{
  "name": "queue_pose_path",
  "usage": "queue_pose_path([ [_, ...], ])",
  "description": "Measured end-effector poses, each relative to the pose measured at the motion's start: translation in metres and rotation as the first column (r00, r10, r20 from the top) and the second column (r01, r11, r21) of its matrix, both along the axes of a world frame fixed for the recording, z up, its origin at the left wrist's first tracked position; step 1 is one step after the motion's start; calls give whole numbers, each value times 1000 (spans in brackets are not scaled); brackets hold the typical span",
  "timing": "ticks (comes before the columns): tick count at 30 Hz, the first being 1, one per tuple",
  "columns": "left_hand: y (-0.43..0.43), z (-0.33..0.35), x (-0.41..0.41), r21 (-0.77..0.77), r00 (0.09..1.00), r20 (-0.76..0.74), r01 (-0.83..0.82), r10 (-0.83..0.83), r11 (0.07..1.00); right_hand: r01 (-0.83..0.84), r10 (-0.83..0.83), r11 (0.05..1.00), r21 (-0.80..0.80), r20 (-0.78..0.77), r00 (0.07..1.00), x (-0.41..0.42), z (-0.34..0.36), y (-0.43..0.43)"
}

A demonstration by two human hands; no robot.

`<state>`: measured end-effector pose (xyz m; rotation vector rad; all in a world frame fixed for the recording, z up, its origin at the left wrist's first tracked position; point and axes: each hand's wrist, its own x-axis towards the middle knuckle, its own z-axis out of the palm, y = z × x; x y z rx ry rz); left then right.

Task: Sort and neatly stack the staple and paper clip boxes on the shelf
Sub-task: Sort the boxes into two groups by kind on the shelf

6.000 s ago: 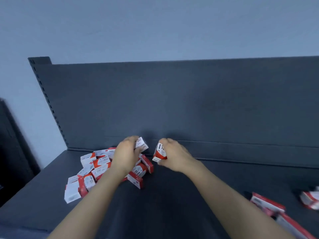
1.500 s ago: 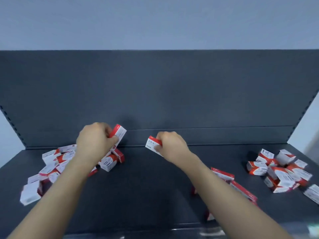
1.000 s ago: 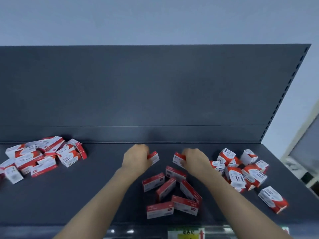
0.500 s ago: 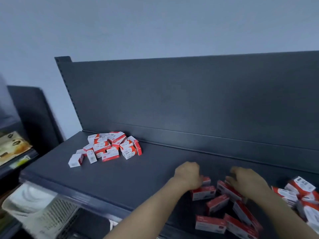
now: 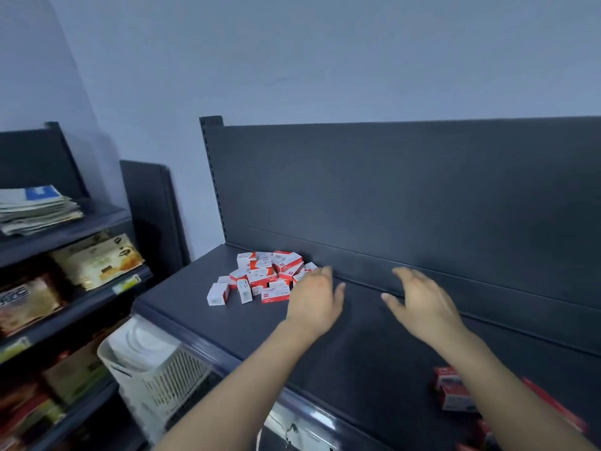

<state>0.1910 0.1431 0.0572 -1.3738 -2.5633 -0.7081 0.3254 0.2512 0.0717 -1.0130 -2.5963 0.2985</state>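
A loose heap of small red-and-white boxes [image 5: 263, 276] lies at the back left of the dark shelf [image 5: 357, 353]. My left hand [image 5: 317, 299] hovers just right of that heap, fingers spread, holding nothing. My right hand [image 5: 419, 304] is further right over bare shelf, fingers also spread and empty. Several flatter red boxes [image 5: 455, 390] lie at the front right, partly hidden behind my right forearm.
The shelf's back panel [image 5: 406, 196] rises behind my hands. A white slatted basket [image 5: 153, 369] stands below the shelf's left front edge. To the left, another rack holds packaged goods [image 5: 97, 258] and a stack of papers [image 5: 35, 208].
Both hands have let go of the red boxes at the right and swung left toward the heap, now open. The view has turned left, so the right-hand boxes are mostly out of sight.
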Motion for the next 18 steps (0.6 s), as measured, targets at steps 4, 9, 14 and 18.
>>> queue_pose_path([
  [4,-24,-7,-59,-16,997,32,-65,65,998,-37,37,999,-14,38,999,-57,-4,-17],
  [9,-49,-16,-149,-62,990,61,-123,127,990,-47,51,998,-49,70,996,-141,-14,-36],
  [14,-65,-16,-231,-31,985,105,-132,134,991,-38,46,996,-82,101,994,-210,-28,-51],
  [18,-69,-18,-265,-35,982,161,-99,103,995,-45,55,996,-73,148,987,-244,-35,-63],
])
